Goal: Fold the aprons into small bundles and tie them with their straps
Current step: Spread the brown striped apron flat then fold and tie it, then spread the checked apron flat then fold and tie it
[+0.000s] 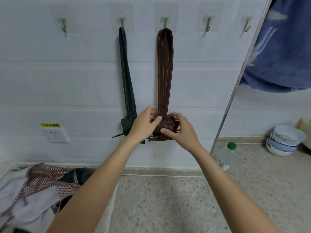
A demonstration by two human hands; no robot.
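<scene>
Far left, low: a heap of loose aprons (pixel 42 185), checked, dark and pale, on the speckled surface (pixel 168 207), with a wall socket (pixel 55 133) above it. Centre, on the tiled wall: green striped apron bundle (pixel 126 124) hanging by its strap from a hook (pixel 122 22); just beside it, brown striped apron bundle (pixel 165 128) hanging from the next hook (pixel 165 21), the left hand (pixel 143 125) curled round its left side and the right hand (pixel 180 130) pinching its front, both grips closed on the cloth. Right: a slanted metal pole (pixel 235 88), a green-capped bottle (pixel 226 157), stacked bowls (pixel 284 140), blue hanging cloth (pixel 282 47).
</scene>
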